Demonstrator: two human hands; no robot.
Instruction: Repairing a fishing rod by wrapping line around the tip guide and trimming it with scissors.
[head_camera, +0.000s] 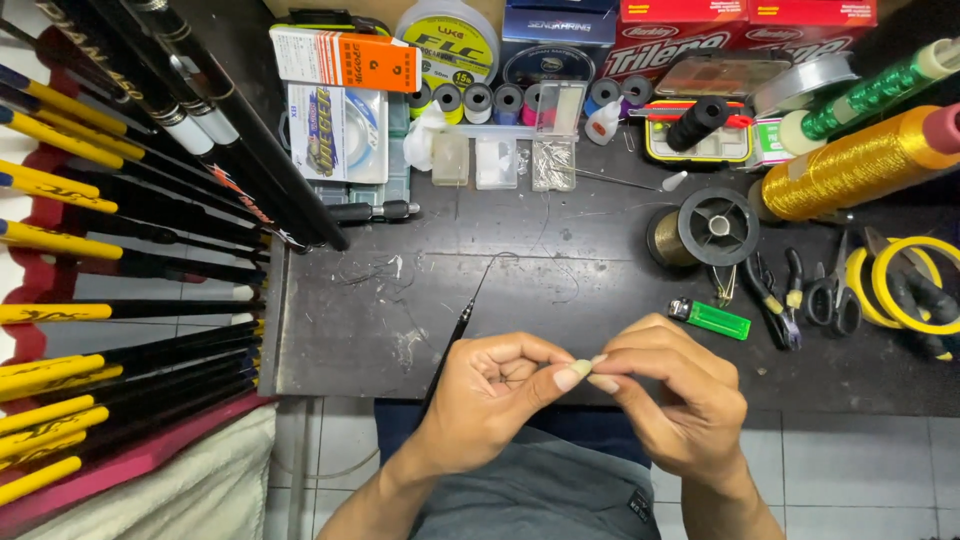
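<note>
arms: bare, no sleeves | lap: grey shorts, small dark tag

A: How many spools at twelve o'clock?
B: Six small ones (520, 100) in a row. At two o'clock, one gold cone (850, 165), one green cone (880, 92).
A: Lighters?
B: One green lighter (712, 318), at three o'clock.
A: Reels?
B: One black reel (705, 228). Two yellow rings (880, 262) at three o'clock.
</note>
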